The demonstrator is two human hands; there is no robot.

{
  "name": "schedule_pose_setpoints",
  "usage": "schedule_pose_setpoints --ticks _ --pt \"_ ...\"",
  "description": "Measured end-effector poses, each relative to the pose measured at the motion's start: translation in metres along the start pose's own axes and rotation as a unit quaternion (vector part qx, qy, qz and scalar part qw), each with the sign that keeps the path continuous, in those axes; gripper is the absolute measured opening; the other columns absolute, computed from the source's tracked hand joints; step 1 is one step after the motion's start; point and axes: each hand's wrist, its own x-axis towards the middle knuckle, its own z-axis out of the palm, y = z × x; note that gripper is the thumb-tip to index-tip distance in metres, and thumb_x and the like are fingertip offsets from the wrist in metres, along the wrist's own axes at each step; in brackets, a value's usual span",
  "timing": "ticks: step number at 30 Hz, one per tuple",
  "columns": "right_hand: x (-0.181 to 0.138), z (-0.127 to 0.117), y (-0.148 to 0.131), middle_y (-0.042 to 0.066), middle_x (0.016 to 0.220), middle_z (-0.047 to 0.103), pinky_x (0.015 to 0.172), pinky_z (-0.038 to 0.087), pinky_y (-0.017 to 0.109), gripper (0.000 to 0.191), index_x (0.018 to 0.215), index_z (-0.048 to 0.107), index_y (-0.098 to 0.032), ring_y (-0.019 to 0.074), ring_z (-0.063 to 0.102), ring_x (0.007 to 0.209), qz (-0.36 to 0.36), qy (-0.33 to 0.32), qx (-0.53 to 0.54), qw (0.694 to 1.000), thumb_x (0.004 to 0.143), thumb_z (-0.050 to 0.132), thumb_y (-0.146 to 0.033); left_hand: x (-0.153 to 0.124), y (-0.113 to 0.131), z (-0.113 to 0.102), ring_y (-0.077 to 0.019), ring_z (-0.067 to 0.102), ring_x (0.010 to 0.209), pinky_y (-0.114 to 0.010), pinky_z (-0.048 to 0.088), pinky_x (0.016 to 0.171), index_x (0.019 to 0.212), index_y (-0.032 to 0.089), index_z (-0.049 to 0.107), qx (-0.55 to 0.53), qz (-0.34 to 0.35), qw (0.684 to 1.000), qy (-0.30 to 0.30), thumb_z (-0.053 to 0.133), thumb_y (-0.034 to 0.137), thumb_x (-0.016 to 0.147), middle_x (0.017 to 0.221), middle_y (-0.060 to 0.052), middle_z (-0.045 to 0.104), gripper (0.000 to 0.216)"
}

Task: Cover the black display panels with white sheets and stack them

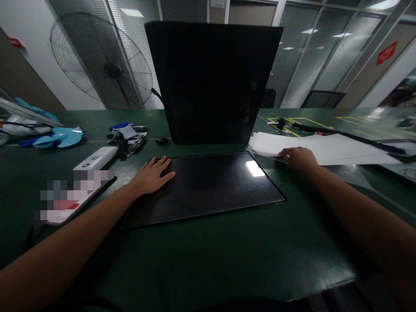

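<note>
A flat black screen panel (211, 184) lies on the green table (208, 260) in front of me. My left hand (153, 175) rests flat on the panel's left edge, fingers stretched out. My right hand (297, 157) lies on a stack of white sheets (331, 149) to the right of the panel, its fingers curled down onto the near edge of the paper. Behind the panel a second large black panel (212, 82) stands upright.
At the left lie a white device (95, 158), a blurred card (69, 195), blue plastic pieces (61, 138) and small tools (130, 134). A floor fan (104, 65) stands behind the table. A black rod (344, 136) lies beyond the sheets.
</note>
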Motion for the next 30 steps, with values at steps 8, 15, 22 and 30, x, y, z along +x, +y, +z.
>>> schedule_pose_setpoints --ticks 8,15,22,30 --pt "-0.029 -0.045 -0.072 0.019 0.115 0.074 0.077 0.046 0.041 0.046 0.132 0.067 -0.022 0.0321 0.070 0.093 -0.008 0.087 -0.023 0.996 0.107 0.031 -0.037 -0.001 0.002 -0.002 -0.0439 0.016 0.159 -0.061 0.019 0.126 0.168 0.017 0.026 0.004 -0.004 1.000 -0.009 0.026 0.071 0.100 0.175 -0.011 0.019 0.087" --pt "-0.116 -0.093 -0.188 0.014 0.099 0.076 0.069 0.052 0.039 0.029 0.116 0.069 -0.020 0.0279 0.071 0.079 -0.234 0.013 0.024 0.972 0.096 0.049 -0.026 -0.004 0.004 0.001 -0.0440 0.017 0.159 -0.060 0.018 0.127 0.167 0.017 0.027 -0.002 0.005 1.000 -0.003 0.025 0.075 0.099 0.175 -0.011 0.020 0.089" --pt "-0.170 -0.101 -0.238 0.023 0.154 0.051 0.112 0.048 0.056 0.073 0.150 0.056 -0.007 0.0373 0.052 0.141 -0.401 -0.040 0.207 0.891 0.104 0.042 -0.062 -0.006 0.015 0.001 -0.0412 0.014 0.160 -0.058 0.017 0.128 0.166 0.015 0.031 -0.061 0.001 0.998 0.001 0.014 0.074 0.100 0.174 -0.009 0.024 0.090" --pt "-0.114 -0.082 -0.195 0.010 0.157 0.051 0.122 0.040 0.050 0.053 0.153 0.054 -0.023 0.0249 0.048 0.146 -0.394 0.039 0.341 0.852 0.106 0.045 -0.046 0.001 0.005 0.004 -0.0359 0.018 0.161 -0.056 0.018 0.129 0.167 0.017 0.027 -0.115 -0.022 0.993 0.018 0.055 0.051 0.091 0.174 -0.013 0.024 0.088"
